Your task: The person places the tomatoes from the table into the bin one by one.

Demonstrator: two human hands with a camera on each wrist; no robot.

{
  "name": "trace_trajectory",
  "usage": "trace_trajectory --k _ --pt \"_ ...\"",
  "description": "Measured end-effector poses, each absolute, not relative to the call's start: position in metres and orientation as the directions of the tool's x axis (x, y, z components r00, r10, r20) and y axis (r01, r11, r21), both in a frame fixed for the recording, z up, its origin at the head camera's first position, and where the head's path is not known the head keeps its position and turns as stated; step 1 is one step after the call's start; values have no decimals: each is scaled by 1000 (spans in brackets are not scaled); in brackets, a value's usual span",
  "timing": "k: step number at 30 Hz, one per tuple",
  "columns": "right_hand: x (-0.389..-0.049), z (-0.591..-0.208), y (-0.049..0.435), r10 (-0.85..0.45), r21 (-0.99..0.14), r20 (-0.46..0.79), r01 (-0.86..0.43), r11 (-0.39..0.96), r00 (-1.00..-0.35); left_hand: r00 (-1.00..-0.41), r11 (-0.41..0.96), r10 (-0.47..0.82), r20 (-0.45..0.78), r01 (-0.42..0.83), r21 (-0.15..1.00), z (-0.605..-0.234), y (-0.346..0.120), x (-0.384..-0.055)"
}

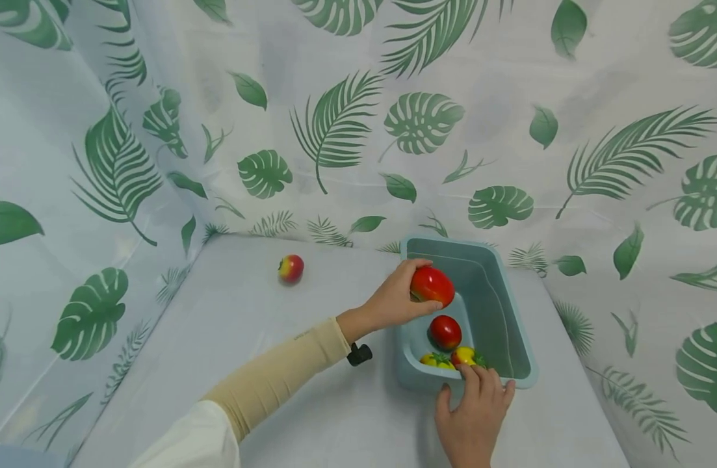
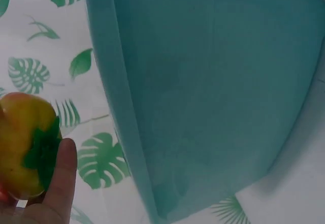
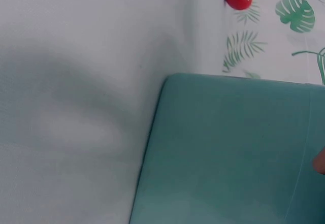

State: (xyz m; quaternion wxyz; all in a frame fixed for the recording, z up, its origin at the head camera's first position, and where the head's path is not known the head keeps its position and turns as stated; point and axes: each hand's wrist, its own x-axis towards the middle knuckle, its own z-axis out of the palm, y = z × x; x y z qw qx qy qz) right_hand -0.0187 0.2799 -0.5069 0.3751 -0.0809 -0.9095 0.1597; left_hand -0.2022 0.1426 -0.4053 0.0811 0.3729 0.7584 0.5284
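Note:
My left hand [image 1: 398, 294] holds a persimmon [image 1: 433, 286] over the left side of a blue-green plastic bin [image 1: 513, 318], above its opening. In the left wrist view, the persimmon [image 2: 25, 137] shows a yellow-orange underside with a green leafy cap, and one finger [image 2: 62, 176] lies along it. At the bin's near wall, my right hand [image 1: 474, 416] grips the rim, its fingers over the edge and the thumb outside. Inside the bin lie a dark red round fruit [image 1: 445, 332] and yellow-and-red fruits with green leaves [image 1: 465, 356], partly hidden by the near rim.
A red-and-yellow fruit [image 1: 290, 268] sits on the white tabletop [image 1: 311, 403] at the back left. Leaf-printed sheeting [image 1: 346, 149] walls the table at the back and sides. A small black object [image 1: 359, 354] is at the left wrist.

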Motion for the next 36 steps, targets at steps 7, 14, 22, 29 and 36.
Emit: trace_trajectory --k 7,14,22,29,36 --pt "-19 -508 280 284 -350 636 60 935 -718 -685 189 683 253 501 844 -405 149 -191" --pt "-20 -508 279 273 -347 650 43 937 -710 -687 193 684 247 497 846 -404 154 -188" --pt "-19 -508 280 261 -337 678 25 941 -687 -684 206 690 238 500 841 -405 155 -188" --pt "-20 -508 280 262 -343 676 20 939 -689 -668 214 709 228 511 832 -407 153 -188" --pt "-20 -509 281 266 -347 669 25 937 -694 -642 206 729 240 539 817 -407 148 -188"
